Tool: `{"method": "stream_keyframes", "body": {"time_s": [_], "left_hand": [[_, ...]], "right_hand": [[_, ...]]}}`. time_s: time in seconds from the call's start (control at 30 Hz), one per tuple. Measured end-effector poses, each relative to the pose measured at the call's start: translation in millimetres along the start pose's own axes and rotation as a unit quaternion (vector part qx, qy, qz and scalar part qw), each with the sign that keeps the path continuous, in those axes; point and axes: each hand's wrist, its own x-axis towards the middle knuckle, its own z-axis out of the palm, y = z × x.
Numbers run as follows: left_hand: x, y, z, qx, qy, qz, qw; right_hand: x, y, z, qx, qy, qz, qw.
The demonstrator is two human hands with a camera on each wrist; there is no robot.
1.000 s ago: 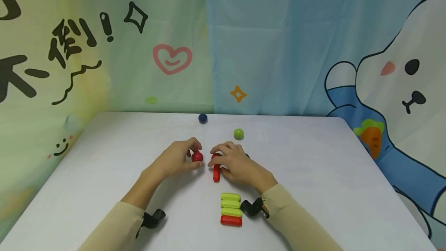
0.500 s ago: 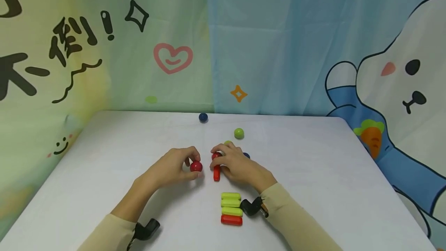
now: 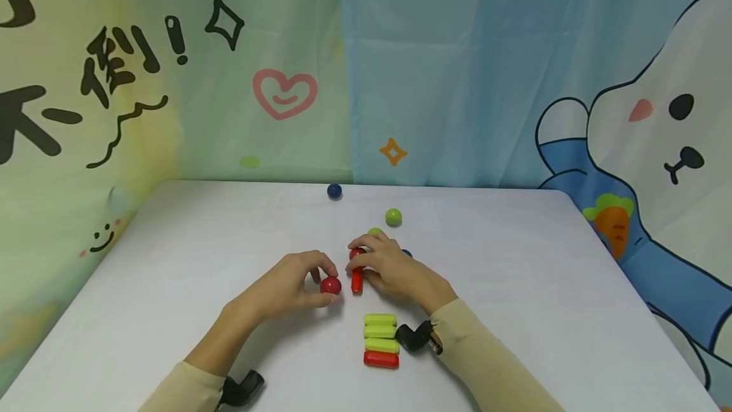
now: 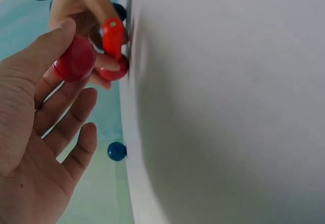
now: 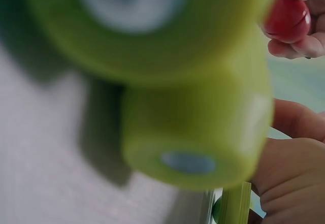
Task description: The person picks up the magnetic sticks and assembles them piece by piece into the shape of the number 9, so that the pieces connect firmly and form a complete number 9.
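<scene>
My left hand (image 3: 294,285) pinches a glossy red ball (image 3: 330,285) between thumb and fingers, just above the table and left of the other hand. In the left wrist view that red ball (image 4: 76,59) sits at the thumb tip, the other fingers spread loosely. My right hand (image 3: 394,272) holds a second red ball (image 3: 356,252) with its fingertips. A short red rod (image 3: 357,282) meets this ball and points toward me. The two red balls are apart. A yellow-green rod (image 5: 236,203) and a green ball show partly beside my right hand in the right wrist view.
Three yellow-green rods (image 3: 380,332) and one red rod (image 3: 381,360) lie in a stack-like row near my right wrist. Farther back are a green ball (image 3: 393,217) and a dark blue ball (image 3: 334,191). Another green ball (image 3: 374,231) and a blue ball (image 3: 406,253) peek from behind my right hand.
My left hand has drawn toward me with its red ball, then shifted slightly right. The right hand stays nearly in place on the other red ball.
</scene>
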Motion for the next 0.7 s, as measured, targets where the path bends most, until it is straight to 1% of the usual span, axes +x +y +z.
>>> {"method": "stream_keyframes", "body": {"time_s": [0.2,0.37,0.57,0.7], "left_hand": [[3.0,2.7,10.4,0.003,-0.007,0.019,0.9998],[5.2,7.5,15.2,0.013,-0.011,0.032,0.9994],[8.4,10.8,17.7,0.024,-0.005,0.025,0.9994],[9.8,10.8,20.8,0.017,-0.007,0.024,0.9995]], "right_hand": [[-0.3,2.1,1.5,0.013,0.008,-0.008,1.000],[-0.5,1.8,1.3,0.014,0.013,-0.009,1.000],[0.7,0.4,0.3,0.011,0.014,-0.007,1.000],[1.9,-0.3,1.0,0.013,0.012,-0.012,1.000]]}}
